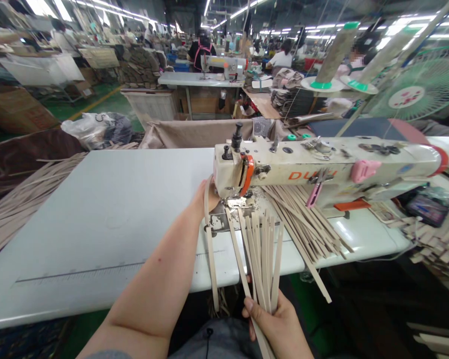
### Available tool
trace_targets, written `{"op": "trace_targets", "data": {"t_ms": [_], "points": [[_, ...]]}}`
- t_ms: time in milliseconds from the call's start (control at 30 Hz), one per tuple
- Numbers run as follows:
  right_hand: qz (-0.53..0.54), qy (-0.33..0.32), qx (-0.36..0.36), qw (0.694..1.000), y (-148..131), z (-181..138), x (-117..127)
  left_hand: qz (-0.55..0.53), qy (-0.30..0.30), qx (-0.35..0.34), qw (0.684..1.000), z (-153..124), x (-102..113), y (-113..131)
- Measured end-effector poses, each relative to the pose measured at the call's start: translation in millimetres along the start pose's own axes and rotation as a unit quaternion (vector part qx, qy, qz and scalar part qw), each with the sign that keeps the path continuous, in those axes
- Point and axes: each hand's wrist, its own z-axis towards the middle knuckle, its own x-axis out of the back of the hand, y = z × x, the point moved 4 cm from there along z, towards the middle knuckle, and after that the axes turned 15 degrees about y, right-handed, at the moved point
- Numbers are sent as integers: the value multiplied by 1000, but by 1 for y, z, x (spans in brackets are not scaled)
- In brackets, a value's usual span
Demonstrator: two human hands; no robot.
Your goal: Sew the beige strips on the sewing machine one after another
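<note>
My right hand [275, 324] grips a bundle of long beige strips [264, 254] by their near ends; the strips fan up toward the needle of the white sewing machine [322, 167]. My left hand [204, 194] reaches to the machine's head, fingers hidden behind it, touching a single beige strip [210, 249] that loops over the hand and hangs off the table's front edge. More beige strips [307, 224] lie spread under the machine arm on the white table [108, 214].
A heap of beige strips [18, 199] lies left of the table. A cloth bin [194, 132] stands behind it. Thread cones [335, 55] and a green fan [419, 85] are at the right. Other people work at sewing stations [209, 67] in the back.
</note>
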Motion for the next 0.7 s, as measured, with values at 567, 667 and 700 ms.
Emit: {"op": "trace_targets", "data": {"t_ms": [567,667,700], "points": [[0,-28,-16,999,5,7,-12,-10,32,21,999,-2,-3,-3],[2,-30,-10,999,5,8,-13,4,35,28,999,-3,-3,-4],[1,-30,-9,1000,5,8,-13,6,34,25,999,-3,-3,-4]]}}
